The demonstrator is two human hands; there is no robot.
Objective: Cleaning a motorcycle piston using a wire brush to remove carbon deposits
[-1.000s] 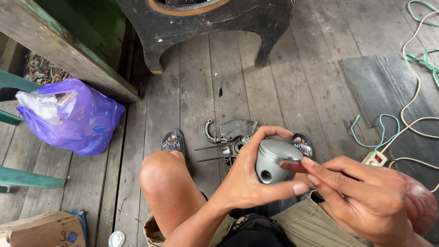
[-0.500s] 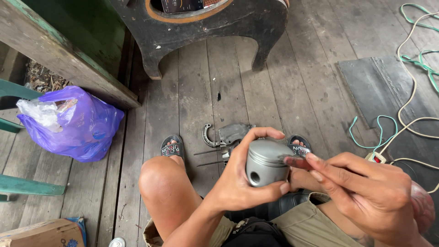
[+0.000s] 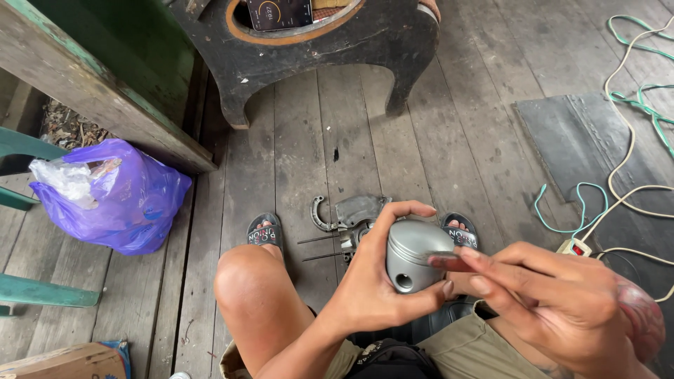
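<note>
Head view, lower centre of frame: left hand (image 3: 365,291) wraps its fingers around a grey metal piston (image 3: 413,254); right hand (image 3: 554,302) presses pinched fingertips against the piston's side.

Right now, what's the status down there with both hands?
Left hand cupping grey metal piston. Right hand fingertips on its ringed rim. Nothing between them; grey metal engine part lies on plank floor beyond.
</note>
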